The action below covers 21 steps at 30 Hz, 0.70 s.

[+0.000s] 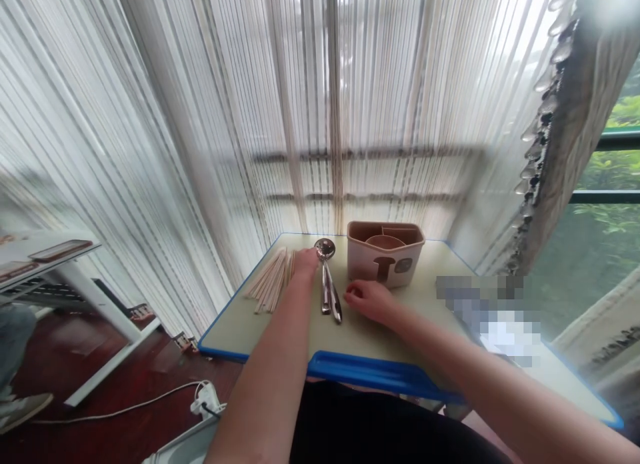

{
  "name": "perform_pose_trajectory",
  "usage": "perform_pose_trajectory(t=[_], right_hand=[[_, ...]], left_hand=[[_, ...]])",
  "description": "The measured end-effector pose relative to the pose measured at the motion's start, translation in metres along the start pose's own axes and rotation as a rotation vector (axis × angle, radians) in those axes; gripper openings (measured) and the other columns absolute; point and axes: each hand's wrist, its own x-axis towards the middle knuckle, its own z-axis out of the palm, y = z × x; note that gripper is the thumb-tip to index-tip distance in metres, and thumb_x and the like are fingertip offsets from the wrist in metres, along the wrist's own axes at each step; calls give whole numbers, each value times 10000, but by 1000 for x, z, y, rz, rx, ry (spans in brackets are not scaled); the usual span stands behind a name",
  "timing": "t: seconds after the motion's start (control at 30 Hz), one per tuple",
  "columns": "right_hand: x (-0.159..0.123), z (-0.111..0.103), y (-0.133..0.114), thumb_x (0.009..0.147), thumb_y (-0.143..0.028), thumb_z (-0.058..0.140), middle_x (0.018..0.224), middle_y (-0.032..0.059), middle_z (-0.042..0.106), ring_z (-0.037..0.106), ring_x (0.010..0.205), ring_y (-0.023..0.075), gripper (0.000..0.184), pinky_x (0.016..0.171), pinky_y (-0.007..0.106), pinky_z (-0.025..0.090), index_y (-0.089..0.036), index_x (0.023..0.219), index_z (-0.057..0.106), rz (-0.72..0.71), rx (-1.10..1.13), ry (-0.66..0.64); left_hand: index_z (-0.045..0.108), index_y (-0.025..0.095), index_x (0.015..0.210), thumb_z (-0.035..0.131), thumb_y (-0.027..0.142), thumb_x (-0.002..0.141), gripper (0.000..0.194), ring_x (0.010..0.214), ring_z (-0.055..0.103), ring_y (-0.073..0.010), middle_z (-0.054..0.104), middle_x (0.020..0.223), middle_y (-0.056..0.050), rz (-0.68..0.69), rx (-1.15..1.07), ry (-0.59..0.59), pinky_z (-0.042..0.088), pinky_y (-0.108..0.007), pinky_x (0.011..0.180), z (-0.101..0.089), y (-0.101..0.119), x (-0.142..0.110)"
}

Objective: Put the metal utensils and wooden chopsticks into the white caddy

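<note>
My left hand reaches between a bundle of pale chopsticks and a shiny metal slotted spoon. Its fingertips are at the left edge of the spoon's round head; small and blurred, they do not show whether they grip anything. Two metal handles lie side by side below that head, pointing toward me. Right of them my right hand rests low over the table, fingers curled in, with nothing visible in them. Just behind it stands a beige and brown utensil holder with inner compartments.
The cream table has a blue rim and a blue front tray. A blurred-out item lies at its right. Striped curtains hang behind. On the left are a white-legged desk, a person's shoe and a power strip with a cable.
</note>
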Motion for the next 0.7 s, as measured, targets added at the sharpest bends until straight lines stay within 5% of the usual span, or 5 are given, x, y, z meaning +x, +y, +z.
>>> perform_pose_trajectory(t=[0.1, 0.23, 0.37, 0.5, 0.7], right_hand=[[16, 7, -14, 782, -531, 482, 837, 66, 681, 607, 762, 210, 372, 617, 268, 384, -220, 839, 677, 129, -78, -50], [16, 21, -28, 786, -528, 476, 936, 76, 664, 603, 823, 209, 395, 639, 266, 381, -209, 952, 641, 105, -150, 131], [8, 24, -23, 790, -391, 500, 881, 39, 665, 599, 751, 173, 238, 600, 249, 358, -236, 901, 642, 51, -141, 115], [6, 20, -20, 774, -519, 499, 860, 52, 661, 597, 744, 183, 345, 585, 254, 357, -219, 851, 650, 62, -141, 105], [12, 23, -24, 711, -410, 580, 788, 48, 673, 614, 722, 198, 210, 572, 255, 370, -216, 752, 650, 225, -113, 63]], left_hand=[[599, 156, 787, 446, 256, 816, 186, 624, 613, -151, 638, 676, -65, -58, -57, -29, 449, -251, 578, 2, -2, 0], [586, 156, 799, 437, 286, 819, 198, 639, 614, -172, 634, 699, -81, -66, -88, -28, 449, -269, 566, 2, -1, -2], [592, 168, 777, 423, 239, 814, 187, 717, 625, -197, 641, 725, -96, -23, -99, -6, 452, -283, 601, 3, 2, -7], [596, 171, 807, 410, 214, 815, 191, 734, 624, -206, 648, 750, -103, -8, -109, -3, 455, -302, 619, 6, 3, -12], [607, 168, 819, 440, 257, 817, 188, 783, 626, -219, 654, 777, -106, 14, -62, 6, 460, -322, 666, 9, -1, -11]])
